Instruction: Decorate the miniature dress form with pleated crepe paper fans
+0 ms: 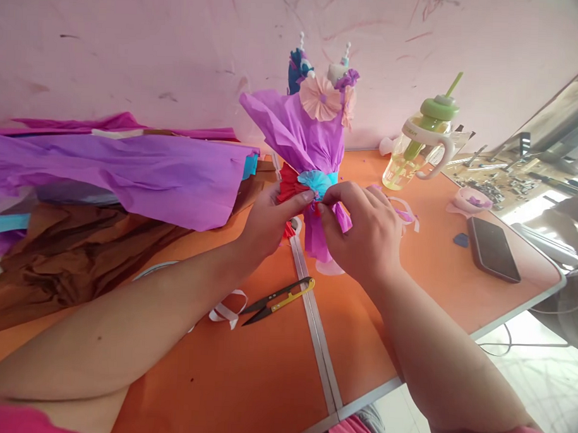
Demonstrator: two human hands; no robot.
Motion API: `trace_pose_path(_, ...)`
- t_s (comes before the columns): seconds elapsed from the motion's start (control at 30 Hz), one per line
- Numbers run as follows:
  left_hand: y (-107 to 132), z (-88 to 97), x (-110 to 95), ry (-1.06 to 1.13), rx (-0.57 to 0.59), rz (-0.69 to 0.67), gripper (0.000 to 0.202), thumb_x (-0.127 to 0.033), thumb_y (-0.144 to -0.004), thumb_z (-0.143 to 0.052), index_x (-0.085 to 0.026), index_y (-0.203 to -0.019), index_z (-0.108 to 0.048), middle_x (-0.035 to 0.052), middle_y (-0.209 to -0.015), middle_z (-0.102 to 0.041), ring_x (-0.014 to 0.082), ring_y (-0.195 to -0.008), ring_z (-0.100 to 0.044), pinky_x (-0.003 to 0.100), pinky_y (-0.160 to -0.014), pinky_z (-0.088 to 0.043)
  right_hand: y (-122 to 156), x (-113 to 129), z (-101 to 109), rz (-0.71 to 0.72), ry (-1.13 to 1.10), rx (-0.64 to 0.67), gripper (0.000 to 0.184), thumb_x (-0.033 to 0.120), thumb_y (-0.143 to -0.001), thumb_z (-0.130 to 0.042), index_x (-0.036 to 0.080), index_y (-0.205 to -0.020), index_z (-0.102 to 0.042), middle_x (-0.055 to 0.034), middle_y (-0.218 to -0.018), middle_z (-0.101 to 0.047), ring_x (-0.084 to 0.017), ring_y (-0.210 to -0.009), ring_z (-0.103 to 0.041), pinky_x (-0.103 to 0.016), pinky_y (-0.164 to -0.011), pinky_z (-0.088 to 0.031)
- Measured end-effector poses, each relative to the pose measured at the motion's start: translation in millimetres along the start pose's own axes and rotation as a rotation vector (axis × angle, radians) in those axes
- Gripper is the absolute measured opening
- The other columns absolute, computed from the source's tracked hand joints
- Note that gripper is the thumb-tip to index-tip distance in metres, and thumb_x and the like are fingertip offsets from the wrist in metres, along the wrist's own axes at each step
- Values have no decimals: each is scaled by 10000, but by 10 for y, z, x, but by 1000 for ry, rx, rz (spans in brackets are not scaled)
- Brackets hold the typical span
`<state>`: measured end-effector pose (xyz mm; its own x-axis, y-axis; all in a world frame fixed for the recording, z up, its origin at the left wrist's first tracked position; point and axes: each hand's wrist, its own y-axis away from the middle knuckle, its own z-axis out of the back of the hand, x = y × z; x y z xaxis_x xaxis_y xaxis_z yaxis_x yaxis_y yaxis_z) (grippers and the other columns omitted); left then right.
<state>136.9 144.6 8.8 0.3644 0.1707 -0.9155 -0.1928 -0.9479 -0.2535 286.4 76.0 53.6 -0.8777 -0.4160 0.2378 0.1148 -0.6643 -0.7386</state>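
Note:
A paper flower bouquet (315,132) wrapped in purple crepe paper stands upright in front of me, with pale pink paper flowers (320,97) at its top. A blue pleated paper rosette (313,179) and red pleated paper (289,183) sit at its narrow waist. My left hand (272,219) is closed around the waist from the left, thumb pressed just below the rosette. From the right, my right hand (364,228) pinches at the rosette's lower edge; what lies between its fingertips is too small to make out. The bouquet's purple lower end hangs below the hands.
Yellow-handled thread snips (279,301) and white ribbon (229,309) lie nearer me. Purple crepe paper (176,175) and brown paper (79,260) cover the left side. A bottle (419,145), a small pink bowl (472,201) and a phone (494,249) are on the right.

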Motion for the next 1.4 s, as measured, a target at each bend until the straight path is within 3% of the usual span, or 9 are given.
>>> trace_pose_path(0.1,12,-11,-9,37,27,-16,187,-300,-794,-775,-188,-928,-706,19,-913,-667,152,-831,-628,291,-793,-520,12,-2,-29,-49,-57,24,153,333,-890,-599,237,-1008,-592,-5,-862,-699,-182,-744,-598,-299,-638,-392)
trace_pose_path(0.2,20,-8,-13,0,17,-19,193,-314,-787,-785,-185,-901,-699,7,-851,-649,129,-751,-594,265,-718,-490,14,-25,-57,-108,-101,34,246,296,-862,-634,251,-1097,-577,14,-904,-716,-168,-738,-598,-289,-635,-398)
trace_pose_path(0.37,30,3,-8,-53,12,-11,238,-346,-781,-794,-191,-930,-693,-2,-820,-642,130,-736,-576,264,-708,-468,28,-35,-56,-47,25,-17,213,237,-925,-560,269,-1123,-632,4,-902,-727,-183,-772,-574,-313,-712,-417)
trace_pose_path(0.6,27,-7,4,-1,-1,6,283,-343,-743,-824,-196,-944,-690,5,-877,-684,144,-830,-618,272,-781,-481,32,-35,-54,72,108,-24,236,252,-992,-477,283,-1102,-684,-11,-869,-717,-187,-787,-565,-318,-733,-410)
trace_pose_path(0.87,42,-26,3,2,21,-22,265,-314,-775,-804,-184,-973,-684,13,-926,-689,163,-879,-624,305,-822,-488,-14,-110,-41,36,53,10,198,290,-981,-536,265,-1098,-694,-7,-921,-739,-185,-781,-576,-314,-733,-426)
trace_pose_path(1.1,50,-18,-16,35,81,-73,185,-268,-800,-771,-197,-948,-685,-3,-896,-687,141,-842,-621,286,-792,-490,-39,-124,-17,54,34,15,174,297,-967,-567,287,-950,-740,4,-863,-730,-181,-777,-569,-313,-713,-416)
trace_pose_path(1.4,57,-75,-86,-94,-15,-5,235,-267,-761,-788,-173,-938,-666,8,-876,-677,157,-834,-607,313,-798,-483,-16,-206,-41,185,186,-21,261,227,-985,-511,330,-956,-749,5,-882,-717,-185,-805,-517,-317,-631,-368)
